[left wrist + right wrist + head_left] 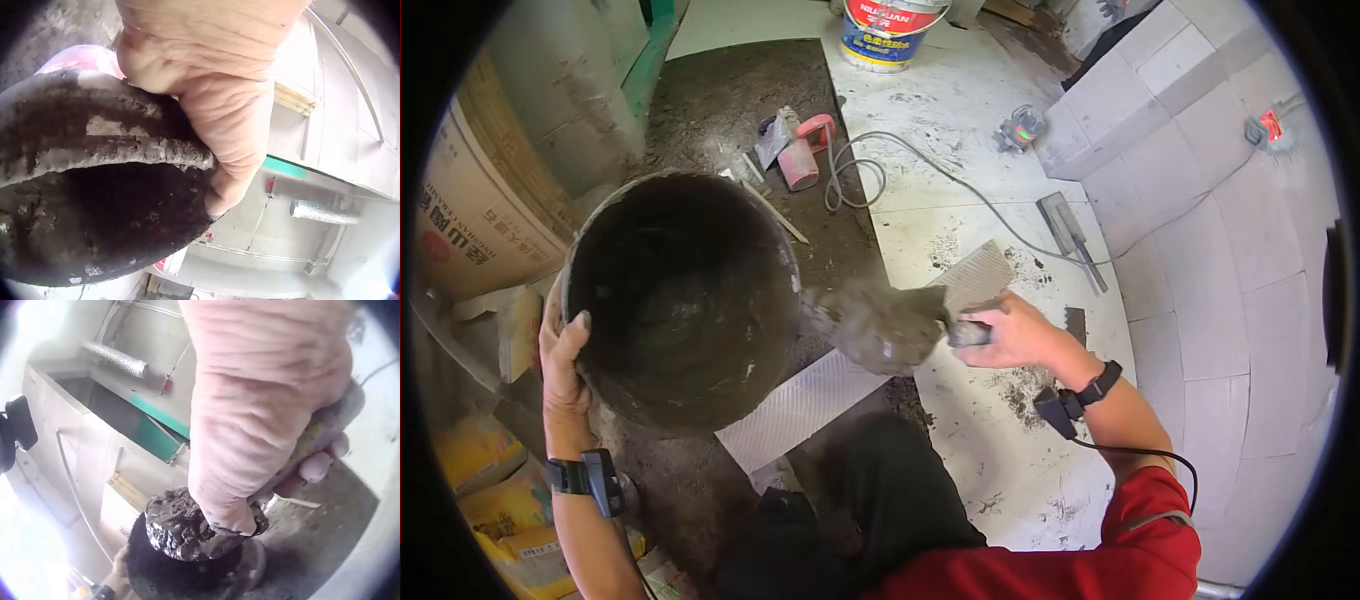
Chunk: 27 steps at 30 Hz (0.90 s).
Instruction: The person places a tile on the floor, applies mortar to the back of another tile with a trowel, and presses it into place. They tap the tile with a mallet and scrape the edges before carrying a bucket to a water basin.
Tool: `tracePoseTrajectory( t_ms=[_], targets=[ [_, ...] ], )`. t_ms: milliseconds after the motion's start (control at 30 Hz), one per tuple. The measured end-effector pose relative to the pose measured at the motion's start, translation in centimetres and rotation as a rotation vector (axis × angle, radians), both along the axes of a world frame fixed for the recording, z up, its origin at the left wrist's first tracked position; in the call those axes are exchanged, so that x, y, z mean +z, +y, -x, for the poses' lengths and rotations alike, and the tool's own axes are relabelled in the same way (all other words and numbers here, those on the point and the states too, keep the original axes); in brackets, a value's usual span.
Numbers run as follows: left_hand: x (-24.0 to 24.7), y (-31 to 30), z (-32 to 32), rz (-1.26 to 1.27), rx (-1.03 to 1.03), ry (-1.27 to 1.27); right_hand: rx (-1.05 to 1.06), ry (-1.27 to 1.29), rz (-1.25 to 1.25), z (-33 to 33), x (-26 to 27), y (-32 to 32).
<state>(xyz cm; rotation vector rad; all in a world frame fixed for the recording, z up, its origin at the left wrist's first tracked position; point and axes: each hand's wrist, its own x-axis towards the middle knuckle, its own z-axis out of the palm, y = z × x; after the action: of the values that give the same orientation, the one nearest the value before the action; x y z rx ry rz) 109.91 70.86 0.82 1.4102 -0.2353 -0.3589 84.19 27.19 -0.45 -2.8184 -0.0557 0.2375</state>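
A black mortar-caked bucket (pixel 615 255) is tipped with its mouth toward the head camera. My left hand (pixel 566 365) grips its rim at the left, thumb over the edge; in the left wrist view the thumb (pixel 228 187) lies along the rim (pixel 112 150). My right hand (pixel 1018 335) holds a trowel by its handle (pixel 970 334), just right of the bucket. A big wet lump of grey mortar (pixel 885 330) covers the trowel's blade. In the right wrist view the mortar (pixel 178 531) overlaps the bucket's mouth, and the fingers (pixel 315 465) curl round the handle.
Ridged strips (pixel 805 410) lie below the mortar. Ahead are a red corded tool (pixel 800 165), a label-covered pail (pixel 890 45) and a small device (pixel 1022 128). A flat trowel (pixel 1062 225) lies by the tiled wall (pixel 1210 350). Cardboard (pixel 485 210) and yellow bags (pixel 495 500) stand left.
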Motion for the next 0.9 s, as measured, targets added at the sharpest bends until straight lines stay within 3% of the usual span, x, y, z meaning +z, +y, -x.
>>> tracePoseTrajectory(
  t_ms=[167,233,267,367,500,733,767,900],
  targets=[
    [-0.4,0.9,-0.9,0.006,-0.046,-0.022,-0.009,-0.083,0.347,3.0,-0.9,-4.0],
    [-0.7,1.2,-1.4,0.011,-0.062,-0.003,-0.014,0.155,0.529,2.0,-2.6,-4.9],
    [-0.5,1.0,-1.2,-0.002,-0.057,-0.013,0.103,0.019,0.568,2.0,-5.1,-6.1],
    [-0.5,1.1,-1.2,0.0,-0.048,-0.009,0.097,0.13,0.706,2.1,-10.9,-7.4],
    [-1.0,1.6,-1.3,-0.026,-0.034,-0.003,0.029,0.164,0.698,3.7,-12.6,-9.1],
    [0.1,0.0,-0.9,0.046,0.023,-0.044,0.011,0.191,0.752,5.1,-8.8,-9.2],
    [0.2,0.4,-1.4,0.043,0.041,-0.03,0.001,0.0,0.659,5.6,-8.0,-9.0],
    [-0.8,2.8,-3.7,0.115,0.042,0.042,-0.184,-0.176,0.543,5.7,-4.1,-6.0]
  ],
)
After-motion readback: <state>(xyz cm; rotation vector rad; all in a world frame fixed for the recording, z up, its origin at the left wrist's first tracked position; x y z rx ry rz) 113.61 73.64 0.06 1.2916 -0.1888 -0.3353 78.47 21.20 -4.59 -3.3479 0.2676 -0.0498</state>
